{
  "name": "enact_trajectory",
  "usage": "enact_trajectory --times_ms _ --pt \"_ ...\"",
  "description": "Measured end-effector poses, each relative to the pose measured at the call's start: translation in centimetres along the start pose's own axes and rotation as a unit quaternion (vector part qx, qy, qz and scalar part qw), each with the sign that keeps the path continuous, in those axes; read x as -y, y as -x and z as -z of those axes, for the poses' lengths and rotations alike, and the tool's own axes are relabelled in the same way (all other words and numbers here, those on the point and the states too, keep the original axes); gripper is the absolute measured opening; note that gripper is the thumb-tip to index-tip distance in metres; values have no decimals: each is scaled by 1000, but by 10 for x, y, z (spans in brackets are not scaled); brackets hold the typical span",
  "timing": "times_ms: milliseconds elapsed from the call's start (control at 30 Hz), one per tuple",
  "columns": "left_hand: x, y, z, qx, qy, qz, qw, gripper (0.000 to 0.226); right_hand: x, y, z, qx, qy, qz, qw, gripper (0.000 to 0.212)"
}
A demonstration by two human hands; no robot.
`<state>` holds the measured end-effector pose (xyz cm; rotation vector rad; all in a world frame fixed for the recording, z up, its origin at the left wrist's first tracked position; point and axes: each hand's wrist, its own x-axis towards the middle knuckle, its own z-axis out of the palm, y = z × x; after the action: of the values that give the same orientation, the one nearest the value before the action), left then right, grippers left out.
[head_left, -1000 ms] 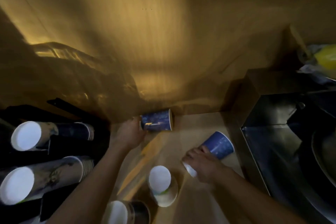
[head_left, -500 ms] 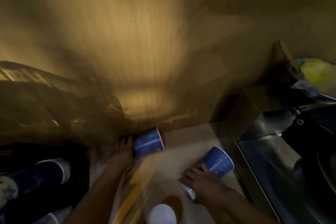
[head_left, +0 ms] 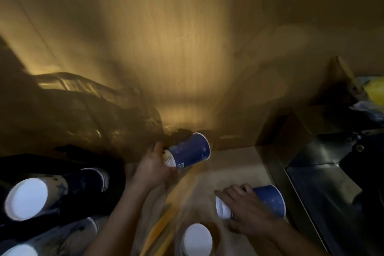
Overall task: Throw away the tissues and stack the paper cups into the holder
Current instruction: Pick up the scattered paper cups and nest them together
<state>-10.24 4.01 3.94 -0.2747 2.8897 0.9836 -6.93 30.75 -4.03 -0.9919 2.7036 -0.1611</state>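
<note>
My left hand [head_left: 152,169] grips a blue paper cup [head_left: 190,150] by its base, lying sideways, mouth toward 2 o'clock. My right hand [head_left: 243,207] closes around a second cup [head_left: 268,200] at 4 o'clock over the counter [head_left: 234,164], mouth toward 3 o'clock
</note>
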Motion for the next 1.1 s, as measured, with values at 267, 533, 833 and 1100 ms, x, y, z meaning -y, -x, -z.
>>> enact_trajectory --times_ms 267,533,833,1100 --pt "-36 32 5 -73 -22 -85 993 63 -2 21 31 -241 -171 -102 950 66" --pt "8 46 -52 69 99 -109 987 68 -5 35 38 -318 -285 -175 887 65" --pt "16 32 -60 122 175 -68 975 73 12 36 78 -435 -335 -177 817 59" --pt "20 37 -63 138 220 -54 964 70 53 31 136 -495 -341 -17 799 43"
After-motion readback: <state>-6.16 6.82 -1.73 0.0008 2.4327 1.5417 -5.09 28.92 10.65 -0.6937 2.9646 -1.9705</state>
